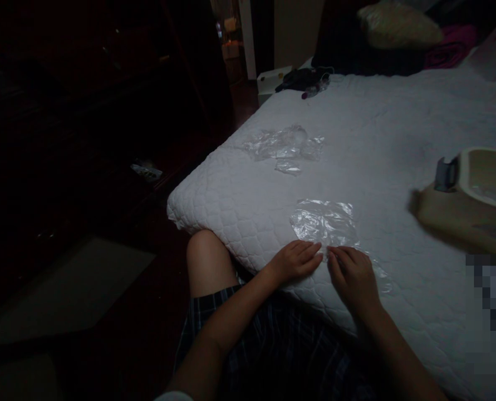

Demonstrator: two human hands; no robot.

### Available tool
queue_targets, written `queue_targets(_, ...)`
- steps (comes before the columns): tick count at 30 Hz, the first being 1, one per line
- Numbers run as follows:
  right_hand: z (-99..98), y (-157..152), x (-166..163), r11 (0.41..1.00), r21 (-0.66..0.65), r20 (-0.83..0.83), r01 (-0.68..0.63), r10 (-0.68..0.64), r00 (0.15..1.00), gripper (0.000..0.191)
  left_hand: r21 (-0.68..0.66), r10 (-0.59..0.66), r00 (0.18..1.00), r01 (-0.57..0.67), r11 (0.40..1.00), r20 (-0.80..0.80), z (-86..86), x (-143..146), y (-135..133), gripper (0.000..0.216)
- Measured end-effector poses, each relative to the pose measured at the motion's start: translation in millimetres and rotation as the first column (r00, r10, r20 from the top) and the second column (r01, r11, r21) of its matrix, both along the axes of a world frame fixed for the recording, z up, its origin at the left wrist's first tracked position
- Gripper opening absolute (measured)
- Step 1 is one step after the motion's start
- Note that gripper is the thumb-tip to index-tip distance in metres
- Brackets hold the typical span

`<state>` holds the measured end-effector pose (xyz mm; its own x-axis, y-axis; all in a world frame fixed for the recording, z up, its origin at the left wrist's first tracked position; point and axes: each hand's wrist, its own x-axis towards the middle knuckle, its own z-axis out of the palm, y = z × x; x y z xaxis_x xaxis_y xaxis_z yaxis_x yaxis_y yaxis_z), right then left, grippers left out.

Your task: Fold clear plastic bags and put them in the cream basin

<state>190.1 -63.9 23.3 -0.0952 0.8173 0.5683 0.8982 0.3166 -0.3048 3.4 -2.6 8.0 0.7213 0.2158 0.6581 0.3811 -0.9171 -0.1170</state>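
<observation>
A clear plastic bag point(323, 221) lies flat on the white quilted mattress point(398, 139), near its front edge. My left hand point(296, 259) rests palm down on the bag's near edge, fingers stretched flat and close together. My right hand point(352, 275) lies beside it, fingers flat on the same plastic, their tips almost meeting those of the left. Neither hand grips anything. Farther up the mattress lies a heap of crumpled clear plastic bags point(284, 145).
A beige container point(469, 206) with a grey clip sits at the right on the mattress. Dark items and a cable point(304, 81) lie at the far edge, with a white box point(273, 81) beyond. My bare knee point(208, 262) presses against the mattress corner. The floor to the left is dark.
</observation>
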Motion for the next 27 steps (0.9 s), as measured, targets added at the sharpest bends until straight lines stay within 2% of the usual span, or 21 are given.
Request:
queue_targets(4,-1.0,0.2,0.4,1.000,-0.009,0.004,0.006,-0.006,1.000,0.024,0.007,-0.010,1.000,0.010,1.000,-0.020,-0.3,-0.3,0.3,0.024)
queue_targets(8,-0.5,0.3,-0.2,1.000,-0.014,0.002,0.004,-0.004,1.000,0.022,0.007,-0.028,0.999,0.028,1.000,-0.040,-3.5,0.3,1.5,0.017)
queue_targets(14,1.7,0.5,-1.8,1.000,0.012,0.001,0.019,-0.019,1.000,0.022,-0.110,-0.062,0.992,0.050,0.993,-0.109,-6.2,2.2,4.1,0.014)
queue_targets(17,2.0,-1.4,-1.7,0.997,0.063,0.005,0.035,-0.036,0.999,0.022,-0.110,-0.055,0.993,0.043,0.993,-0.103,-5.2,2.0,3.7,0.014)
queue_targets(20,3.1,-5.4,-2.1,0.985,0.168,0.044,0.047,-0.055,0.998,0.027,-0.110,-0.046,0.993,0.034,0.993,-0.110,-3.6,1.6,2.4,0.014)
queue_targets(23,4.6,-8.0,-4.2,0.975,0.217,0.133,-0.040,0.011,0.991,0.037,-0.086,-0.038,0.994,0.029,0.996,-0.105,-0.3,1.7,1.4,0.014)
queue_targets(27,3.1,-5.0,-7.8,0.988,0.095,0.229,-0.124,0.099,0.968,0.043,-0.065,-0.042,0.994,0.035,0.997,-0.100,4.0,2.7,1.5,0.014)
